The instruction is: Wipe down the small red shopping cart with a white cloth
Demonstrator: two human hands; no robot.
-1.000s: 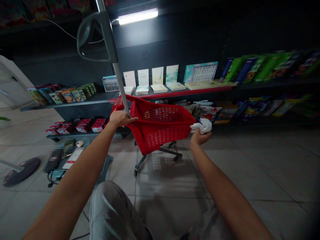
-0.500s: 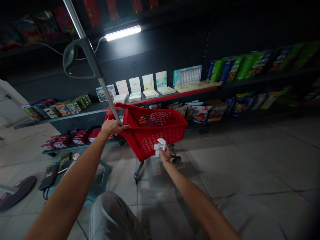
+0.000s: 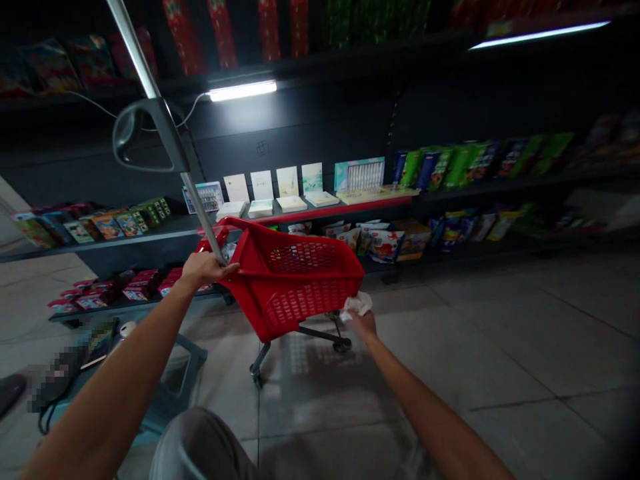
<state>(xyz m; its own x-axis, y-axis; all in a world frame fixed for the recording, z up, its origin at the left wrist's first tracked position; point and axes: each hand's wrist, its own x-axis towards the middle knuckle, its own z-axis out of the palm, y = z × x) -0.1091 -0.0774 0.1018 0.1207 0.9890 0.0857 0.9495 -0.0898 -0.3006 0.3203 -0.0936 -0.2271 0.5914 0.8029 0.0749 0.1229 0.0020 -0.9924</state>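
While the left hand [image 3: 203, 268] keeps its closed hold where the metal handle pole [image 3: 200, 210] meets the rim of the red shopping cart [image 3: 295, 280], the right hand [image 3: 364, 323] has travelled: a second ago it held the white cloth [image 3: 357, 305] at the cart's far right corner, half a second ago against the mesh side, and now it is back at the lower right corner of the basket, fingers bunched shut round the cloth, which touches or nearly touches the red plastic. I judge this as wiping strokes running back and forth along the outer side wall, with the left hand steadying the cart; that wall looks partly covered, not finished.

The cart stands on its wheels on a grey tiled floor [image 3: 475, 347], tilted a little toward the person, whose knee shows at the bottom edge. Dark shelving [image 3: 310, 213] behind carries notebooks, colourful boxes and packets under a tube light [image 3: 243, 90]. By the floor's left edge stands a low blue-grey stool [image 3: 175, 373], with a few small items beside it.
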